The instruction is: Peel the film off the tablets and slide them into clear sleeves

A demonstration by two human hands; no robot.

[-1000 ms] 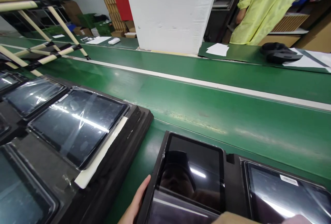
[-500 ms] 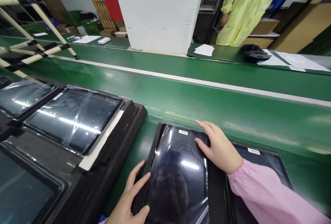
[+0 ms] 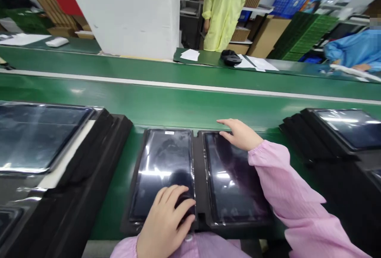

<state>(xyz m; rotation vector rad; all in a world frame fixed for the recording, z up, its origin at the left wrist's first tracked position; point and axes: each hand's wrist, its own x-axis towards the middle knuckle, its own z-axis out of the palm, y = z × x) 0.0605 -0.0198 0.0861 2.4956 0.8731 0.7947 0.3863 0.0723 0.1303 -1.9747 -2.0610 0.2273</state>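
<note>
Two bare hands spread over a black tray of screens on a green counter, darker stacks at nine and three o'clock. The likeliest mishap is a smudge or scratch, should fingertips press or drag on the glossy faces; the pink sleeve, hanging low past the tray's four o'clock edge, could snag the right-hand screen or nudge the tray askew. The left hand, loosely curled with thumb and fingers apart and clamped on nothing visible, is over the five o'clock corner of the left-hand screen, which stretches toward twelve. The right hand has finger and thumb parted, its screen mostly toward six; whether either hand touches cannot be told.
</note>
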